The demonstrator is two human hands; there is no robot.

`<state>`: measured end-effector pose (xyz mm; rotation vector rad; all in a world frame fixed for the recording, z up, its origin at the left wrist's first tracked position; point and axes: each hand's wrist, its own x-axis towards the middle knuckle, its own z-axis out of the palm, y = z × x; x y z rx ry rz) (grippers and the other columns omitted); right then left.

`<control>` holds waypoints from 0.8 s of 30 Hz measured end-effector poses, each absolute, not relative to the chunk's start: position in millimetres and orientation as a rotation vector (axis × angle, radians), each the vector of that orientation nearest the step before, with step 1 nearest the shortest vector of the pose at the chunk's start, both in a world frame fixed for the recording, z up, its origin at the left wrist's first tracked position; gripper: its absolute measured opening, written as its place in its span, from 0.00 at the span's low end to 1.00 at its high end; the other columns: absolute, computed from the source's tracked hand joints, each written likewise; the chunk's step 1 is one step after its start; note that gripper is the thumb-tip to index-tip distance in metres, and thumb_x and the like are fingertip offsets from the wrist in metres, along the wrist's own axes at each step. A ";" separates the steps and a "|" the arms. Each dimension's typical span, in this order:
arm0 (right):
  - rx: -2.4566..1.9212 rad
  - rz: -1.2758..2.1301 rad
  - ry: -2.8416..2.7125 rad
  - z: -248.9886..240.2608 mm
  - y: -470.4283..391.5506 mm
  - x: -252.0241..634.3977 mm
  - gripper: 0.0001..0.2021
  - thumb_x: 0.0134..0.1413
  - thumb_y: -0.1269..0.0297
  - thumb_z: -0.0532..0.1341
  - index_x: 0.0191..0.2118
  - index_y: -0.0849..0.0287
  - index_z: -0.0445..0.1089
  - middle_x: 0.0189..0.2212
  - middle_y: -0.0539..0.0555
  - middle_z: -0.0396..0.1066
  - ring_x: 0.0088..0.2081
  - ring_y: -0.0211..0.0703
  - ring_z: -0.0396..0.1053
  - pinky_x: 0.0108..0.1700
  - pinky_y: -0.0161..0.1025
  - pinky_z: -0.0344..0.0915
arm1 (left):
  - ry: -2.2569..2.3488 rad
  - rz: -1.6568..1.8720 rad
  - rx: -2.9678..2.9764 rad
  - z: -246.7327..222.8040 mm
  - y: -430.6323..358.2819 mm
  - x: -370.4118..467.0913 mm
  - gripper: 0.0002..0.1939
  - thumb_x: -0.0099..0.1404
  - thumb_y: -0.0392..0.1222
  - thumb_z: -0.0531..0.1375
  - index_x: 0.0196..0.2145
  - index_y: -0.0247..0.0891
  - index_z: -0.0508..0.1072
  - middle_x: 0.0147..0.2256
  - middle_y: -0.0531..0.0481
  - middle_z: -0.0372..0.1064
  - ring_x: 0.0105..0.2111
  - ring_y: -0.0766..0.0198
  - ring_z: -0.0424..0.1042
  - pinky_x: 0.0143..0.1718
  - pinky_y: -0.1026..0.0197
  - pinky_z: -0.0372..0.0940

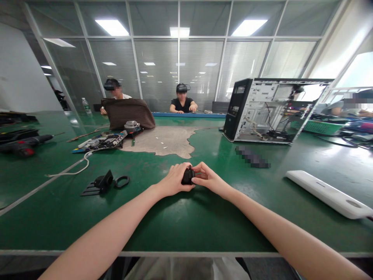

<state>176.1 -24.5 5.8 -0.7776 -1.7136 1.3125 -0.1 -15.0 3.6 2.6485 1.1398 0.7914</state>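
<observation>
Black part [188, 177] sits between the two hands at the middle of the table [175, 225]; whether it also touches the tabletop, I cannot tell. Far left lies a drill [25, 144], then a board [101, 142], with a bracket [100, 183] and a ring [121, 181] nearer, just beside each other; a leftward sweep of the left forearm could knock these two. The left hand's [176, 180] grip is closed round the part's left side; if it slackened under force from the right, the part could slip. The right hand [208, 179] pinches the right side with thumb and fingertips, so an uneven squeeze might tilt it. Further right, a case [241, 112] stands well apart, beyond likely contact.
</observation>
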 end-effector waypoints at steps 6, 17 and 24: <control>-0.853 1.228 -1.698 3.4 -22.2 174.4 0.11 0.43 0.61 0.61 0.34 0.58 0.60 0.33 0.49 0.63 0.36 0.38 0.64 0.39 0.38 0.61 | 1.139 0.800 2.639 4.2 -15.5 1.4 0.29 0.49 0.48 0.60 0.47 0.41 0.54 0.41 0.48 0.60 0.39 0.56 0.60 0.40 0.55 0.54; -0.784 1.301 -1.693 6.3 -25.0 175.7 0.11 0.44 0.63 0.61 0.33 0.58 0.60 0.33 0.48 0.63 0.35 0.36 0.65 0.38 0.37 0.61 | 1.143 0.798 2.650 1.9 -13.7 0.4 0.29 0.49 0.49 0.60 0.47 0.41 0.54 0.41 0.48 0.60 0.38 0.57 0.60 0.40 0.56 0.54; -0.908 1.250 -1.687 3.8 -21.5 174.5 0.12 0.44 0.62 0.61 0.35 0.58 0.60 0.36 0.51 0.63 0.38 0.38 0.65 0.41 0.39 0.61 | 1.132 0.787 2.655 4.9 -15.2 0.0 0.29 0.50 0.50 0.59 0.47 0.41 0.54 0.41 0.48 0.59 0.38 0.56 0.59 0.40 0.56 0.54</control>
